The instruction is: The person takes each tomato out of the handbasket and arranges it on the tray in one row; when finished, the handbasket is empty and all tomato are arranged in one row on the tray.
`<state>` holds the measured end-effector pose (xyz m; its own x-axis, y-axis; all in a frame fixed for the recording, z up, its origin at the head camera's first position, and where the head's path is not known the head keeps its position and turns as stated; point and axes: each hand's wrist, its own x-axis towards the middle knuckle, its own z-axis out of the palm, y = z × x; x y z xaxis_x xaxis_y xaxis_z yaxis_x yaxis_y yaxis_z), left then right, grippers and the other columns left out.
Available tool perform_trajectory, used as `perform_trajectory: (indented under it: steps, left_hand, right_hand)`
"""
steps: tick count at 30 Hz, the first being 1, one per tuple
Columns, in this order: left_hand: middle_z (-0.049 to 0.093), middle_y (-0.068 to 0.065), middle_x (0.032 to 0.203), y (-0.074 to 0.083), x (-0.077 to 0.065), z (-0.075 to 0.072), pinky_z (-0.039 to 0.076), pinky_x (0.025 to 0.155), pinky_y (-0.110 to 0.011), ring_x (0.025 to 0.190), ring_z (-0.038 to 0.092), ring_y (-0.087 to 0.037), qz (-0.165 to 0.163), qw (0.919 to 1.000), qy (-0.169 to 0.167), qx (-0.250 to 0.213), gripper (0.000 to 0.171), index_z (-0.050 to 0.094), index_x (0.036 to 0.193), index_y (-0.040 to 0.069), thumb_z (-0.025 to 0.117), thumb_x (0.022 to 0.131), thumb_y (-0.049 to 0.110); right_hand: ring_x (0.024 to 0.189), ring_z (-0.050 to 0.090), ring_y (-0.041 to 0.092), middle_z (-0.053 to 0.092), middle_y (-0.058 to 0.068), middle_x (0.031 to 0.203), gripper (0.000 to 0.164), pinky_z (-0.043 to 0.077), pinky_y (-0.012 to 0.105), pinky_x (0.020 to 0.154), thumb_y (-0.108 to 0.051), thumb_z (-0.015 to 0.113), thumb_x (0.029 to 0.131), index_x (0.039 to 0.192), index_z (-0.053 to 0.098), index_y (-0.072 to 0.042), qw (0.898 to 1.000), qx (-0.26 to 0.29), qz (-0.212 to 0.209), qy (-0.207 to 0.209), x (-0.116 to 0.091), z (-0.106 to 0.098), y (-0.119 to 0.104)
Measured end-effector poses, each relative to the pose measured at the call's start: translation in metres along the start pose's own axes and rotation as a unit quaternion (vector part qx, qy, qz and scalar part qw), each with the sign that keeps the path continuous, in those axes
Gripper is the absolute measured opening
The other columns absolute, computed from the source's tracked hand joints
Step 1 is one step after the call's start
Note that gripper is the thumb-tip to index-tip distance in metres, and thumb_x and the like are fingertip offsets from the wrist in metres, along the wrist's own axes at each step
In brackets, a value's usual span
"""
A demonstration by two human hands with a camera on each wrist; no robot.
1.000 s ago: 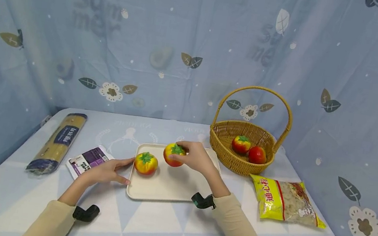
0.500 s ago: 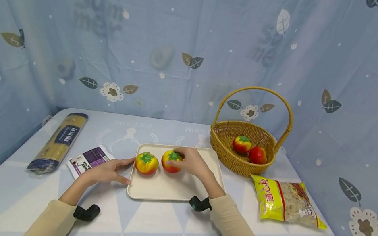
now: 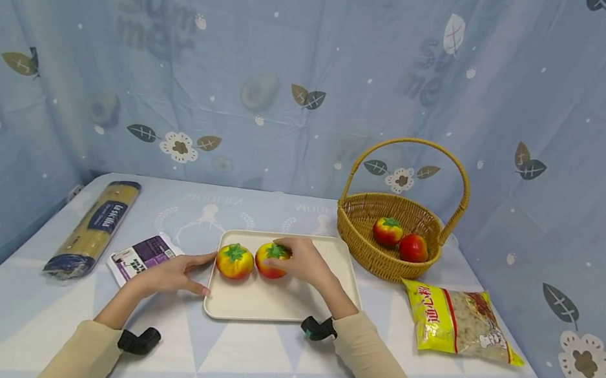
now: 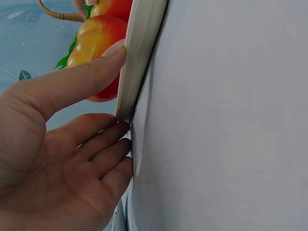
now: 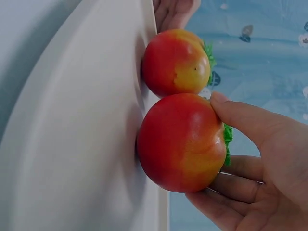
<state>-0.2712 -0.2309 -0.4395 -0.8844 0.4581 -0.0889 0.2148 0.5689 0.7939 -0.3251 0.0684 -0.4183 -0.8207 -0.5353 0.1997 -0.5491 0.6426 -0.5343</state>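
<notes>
My right hand point(image 3: 304, 261) holds a red and yellow tomato point(image 5: 180, 144) with a green leafy top, thumb on one side and fingers on the other. This tomato sits on the cream tray point(image 3: 262, 307), right against a second tomato point(image 3: 235, 262) on its left. At the tray's left edge is my left hand point(image 3: 172, 275). Its thumb touches the rim and its relaxed fingers rest beside the edge, as the left wrist view shows. Part of the held tomato's top is covered by my right fingers in the head view.
A wicker basket point(image 3: 369, 258) with a tall handle holds two more red fruits at the back right. In front of it lies a yellow pasta bag point(image 3: 459, 322). On the left are a spaghetti pack point(image 3: 94, 229) and a purple and white packet point(image 3: 136, 259), partly behind my left hand.
My right hand has lowered the tomato onto the tray and moved it left until it meets the other tomato. The left hand has stayed at the tray's edge.
</notes>
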Motion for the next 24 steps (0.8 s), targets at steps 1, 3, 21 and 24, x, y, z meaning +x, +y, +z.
perform_trajectory:
  steps: [1, 3, 21, 24]
  left_hand:
    - [0.025, -0.027, 0.151, -0.0003, 0.0000, -0.0001, 0.019, 0.112, -0.058, 0.140, 0.020, -0.045, -0.001, 1.0000, 0.000, 0.001, 0.090, 0.028, 0.148, -0.005, 0.079, 0.080, 0.024]
    - [0.026, -0.027, 0.151, -0.0003, -0.0002, -0.0001, 0.019, 0.112, -0.058, 0.140, 0.020, -0.045, 0.001, 1.0000, 0.000, 0.001, 0.090, 0.028, 0.148, -0.005, 0.079, 0.080, 0.024]
    - [0.027, -0.027, 0.151, 0.0023, -0.0019, 0.0002, 0.020, 0.112, -0.058, 0.140, 0.021, -0.045, 0.000, 1.0000, 0.003, -0.002, 0.089, 0.029, 0.148, -0.005, 0.079, 0.080, 0.023]
    - [0.027, -0.028, 0.151, 0.0035, -0.0025, 0.0003, 0.021, 0.111, -0.059, 0.139, 0.021, -0.045, 0.002, 1.0000, 0.004, -0.003, 0.089, 0.029, 0.148, -0.005, 0.079, 0.080, 0.022]
  right_hand:
    - [0.110, 0.060, 0.020, 0.067, 0.009, 0.118, 0.052, 0.048, 0.033, 0.096, -0.037, 0.076, 0.083, 0.121, 0.066, -0.002, 1.000, 0.000, 0.001, 0.001, -0.0001, 0.0002, -0.0004]
    - [0.112, 0.060, 0.021, 0.066, 0.010, 0.120, 0.053, 0.048, 0.033, 0.098, -0.037, 0.075, 0.084, 0.122, 0.065, -0.002, 1.000, 0.000, 0.005, 0.002, -0.0002, 0.0004, -0.0013]
    - [0.113, 0.060, 0.023, 0.064, 0.013, 0.124, 0.058, 0.048, 0.035, 0.098, -0.039, 0.073, 0.085, 0.127, 0.062, 0.000, 1.000, -0.007, 0.003, -0.005, -0.0032, -0.0029, -0.0058]
    - [0.106, 0.061, 0.023, 0.064, 0.014, 0.123, 0.059, 0.050, 0.034, 0.093, -0.039, 0.072, 0.086, 0.127, 0.061, 0.001, 1.000, -0.007, -0.003, -0.006, -0.0029, -0.0038, -0.0050]
